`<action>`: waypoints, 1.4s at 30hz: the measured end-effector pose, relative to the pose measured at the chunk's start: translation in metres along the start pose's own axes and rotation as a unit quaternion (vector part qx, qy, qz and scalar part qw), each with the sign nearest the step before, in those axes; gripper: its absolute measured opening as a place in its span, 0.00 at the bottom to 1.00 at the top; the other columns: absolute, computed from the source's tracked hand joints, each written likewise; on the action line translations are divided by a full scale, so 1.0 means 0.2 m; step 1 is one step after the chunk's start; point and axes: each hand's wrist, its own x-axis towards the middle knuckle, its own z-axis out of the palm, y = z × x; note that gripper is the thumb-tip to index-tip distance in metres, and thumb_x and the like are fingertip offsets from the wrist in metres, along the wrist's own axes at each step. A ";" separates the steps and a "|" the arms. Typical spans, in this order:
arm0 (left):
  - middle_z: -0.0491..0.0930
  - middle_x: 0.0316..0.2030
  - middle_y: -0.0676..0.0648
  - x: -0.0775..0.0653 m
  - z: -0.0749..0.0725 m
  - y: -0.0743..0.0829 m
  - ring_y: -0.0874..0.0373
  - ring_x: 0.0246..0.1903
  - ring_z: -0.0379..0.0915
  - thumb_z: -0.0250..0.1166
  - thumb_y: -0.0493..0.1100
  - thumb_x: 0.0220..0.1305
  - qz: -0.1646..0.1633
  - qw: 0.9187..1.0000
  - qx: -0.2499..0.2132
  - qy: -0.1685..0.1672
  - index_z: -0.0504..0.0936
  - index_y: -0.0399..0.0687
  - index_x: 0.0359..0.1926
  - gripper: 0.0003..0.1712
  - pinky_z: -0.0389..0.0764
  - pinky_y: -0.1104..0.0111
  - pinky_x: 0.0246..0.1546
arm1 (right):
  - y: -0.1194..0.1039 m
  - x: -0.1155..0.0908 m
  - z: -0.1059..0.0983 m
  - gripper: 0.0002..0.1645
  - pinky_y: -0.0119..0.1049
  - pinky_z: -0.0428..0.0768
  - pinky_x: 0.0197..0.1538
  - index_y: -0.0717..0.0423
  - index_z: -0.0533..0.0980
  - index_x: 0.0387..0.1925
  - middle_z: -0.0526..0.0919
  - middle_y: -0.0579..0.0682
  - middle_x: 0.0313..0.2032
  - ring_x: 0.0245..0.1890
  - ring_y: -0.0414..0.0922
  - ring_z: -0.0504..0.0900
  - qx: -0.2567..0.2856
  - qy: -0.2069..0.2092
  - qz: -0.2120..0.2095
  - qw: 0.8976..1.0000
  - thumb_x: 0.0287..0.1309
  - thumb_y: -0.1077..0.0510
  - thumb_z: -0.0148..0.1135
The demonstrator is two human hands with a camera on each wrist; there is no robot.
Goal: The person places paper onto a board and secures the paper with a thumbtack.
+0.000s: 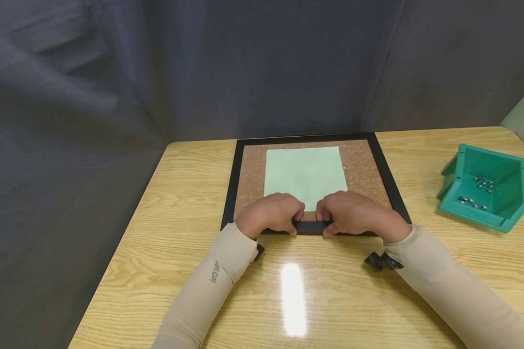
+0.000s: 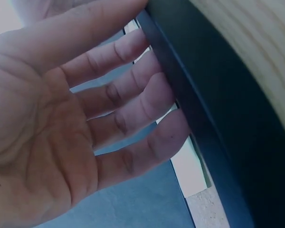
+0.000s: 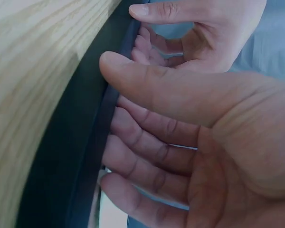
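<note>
Right now both hands sit side by side on the near edge of a cork board with a black frame, which lies flat near the middle of the wooden table, toward its far edge. From the board's centre, the left hand is at about 7 o'clock and the right hand at about 5 o'clock, a short stretch of frame showing between them. Each hand clasps the frame's near rail: the fingers curl over onto the board side while the thumb presses against the outer edge, as the left wrist view shows for the left fingers and the right wrist view for the right thumb. A pale green sheet of paper lies on the cork, its lower edge just beyond the knuckles. Off at 3 o'clock, well apart from the board, a green plastic bin rests on the table with small metal pins inside. Long beige sleeves cover both forearms.
</note>
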 end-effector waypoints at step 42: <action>0.71 0.25 0.57 -0.03 0.01 0.09 0.62 0.26 0.65 0.78 0.40 0.50 0.031 0.997 0.017 -0.071 0.71 0.55 0.22 0.20 0.66 0.73 0.27 | -0.09 -0.06 0.00 0.11 0.31 0.75 0.34 0.45 0.81 0.29 0.81 0.36 0.26 0.28 0.34 0.75 -0.026 -0.047 -0.062 0.997 0.47 0.54 0.79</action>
